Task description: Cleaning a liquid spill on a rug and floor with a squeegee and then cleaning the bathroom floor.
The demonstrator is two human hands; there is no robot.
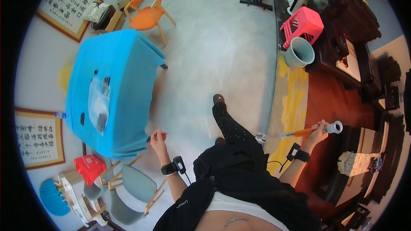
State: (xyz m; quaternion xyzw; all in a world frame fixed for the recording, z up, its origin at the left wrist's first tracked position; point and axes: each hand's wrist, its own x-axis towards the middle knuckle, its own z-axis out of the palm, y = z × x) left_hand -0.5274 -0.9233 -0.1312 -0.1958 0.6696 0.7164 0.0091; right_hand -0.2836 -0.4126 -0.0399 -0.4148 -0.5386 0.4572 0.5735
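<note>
where grey floor (205, 60) gleams, a blue-draped table (132, 102) stands.

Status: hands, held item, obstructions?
Right hand closed around orange-handled tool. Left hand apparently empty, near blue-covered table. Nothing seen blocking the tool; bucket stands apart.

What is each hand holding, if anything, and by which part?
Right hand: an orange-handled stick, held by its handle near the pale roll at one end. Left hand: nothing visible.
</note>
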